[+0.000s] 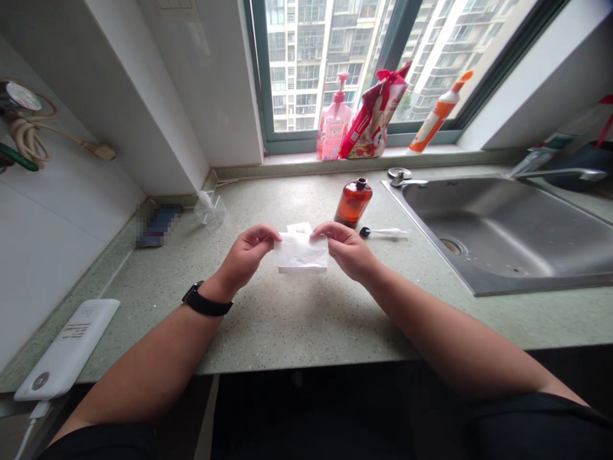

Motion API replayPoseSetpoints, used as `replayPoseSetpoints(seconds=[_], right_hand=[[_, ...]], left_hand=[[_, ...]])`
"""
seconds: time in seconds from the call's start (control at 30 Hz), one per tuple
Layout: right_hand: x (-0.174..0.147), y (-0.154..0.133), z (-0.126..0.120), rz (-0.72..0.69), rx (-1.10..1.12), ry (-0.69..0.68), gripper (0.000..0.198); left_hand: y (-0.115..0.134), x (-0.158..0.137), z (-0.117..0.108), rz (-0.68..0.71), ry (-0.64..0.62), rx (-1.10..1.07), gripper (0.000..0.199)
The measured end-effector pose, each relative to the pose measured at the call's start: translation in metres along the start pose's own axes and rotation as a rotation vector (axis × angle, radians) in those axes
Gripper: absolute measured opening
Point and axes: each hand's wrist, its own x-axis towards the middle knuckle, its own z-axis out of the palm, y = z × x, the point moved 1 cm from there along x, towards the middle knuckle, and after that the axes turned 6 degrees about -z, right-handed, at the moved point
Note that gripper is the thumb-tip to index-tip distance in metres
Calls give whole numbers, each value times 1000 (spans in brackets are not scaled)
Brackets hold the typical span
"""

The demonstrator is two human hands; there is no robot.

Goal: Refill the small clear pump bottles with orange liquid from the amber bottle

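Note:
A folded white tissue (301, 250) is stretched between my two hands, above the speckled green counter (306, 319). My left hand (246, 255), with a black watch on the wrist, pinches its left upper corner. At the upper right edge, my right hand (348, 249) grips it between thumb and fingers. Behind the tissue a small white piece (299, 227) shows, partly covered. Just beyond my right hand stands an uncapped amber bottle (353, 203). A black-capped pump head (385, 232) with a pale tube lies on the counter to the right of the bottle.
At right is a steel sink (479, 223) with a faucet (555, 171). On the windowsill stand a pink pump bottle (334, 131), a red pouch (376, 121) and an orange-white bottle (437, 121). A clear container (211, 209) and a white power bank (69, 348) are at left.

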Motion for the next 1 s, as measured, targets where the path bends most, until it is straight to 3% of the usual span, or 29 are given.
replayPoseSetpoints(seconds=[0.27, 0.53, 0.67, 0.83, 1.0], right_hand=[[0, -1, 0, 30, 10, -3, 5], [0, -4, -3, 40, -51, -18, 17], [-1, -2, -3, -24, -155, -29, 20], [-4, 1, 1, -103, -276, -41, 29], [-9, -9, 1, -320, -640, -40, 26]], left_hand=[[4, 0, 0, 26, 8, 90, 10], [14, -1, -2, 102, -16, 274, 14], [17, -3, -1, 127, -26, 354, 16], [10, -5, 1, 107, -17, 268, 16], [6, -8, 2, 179, 37, 342, 35]])
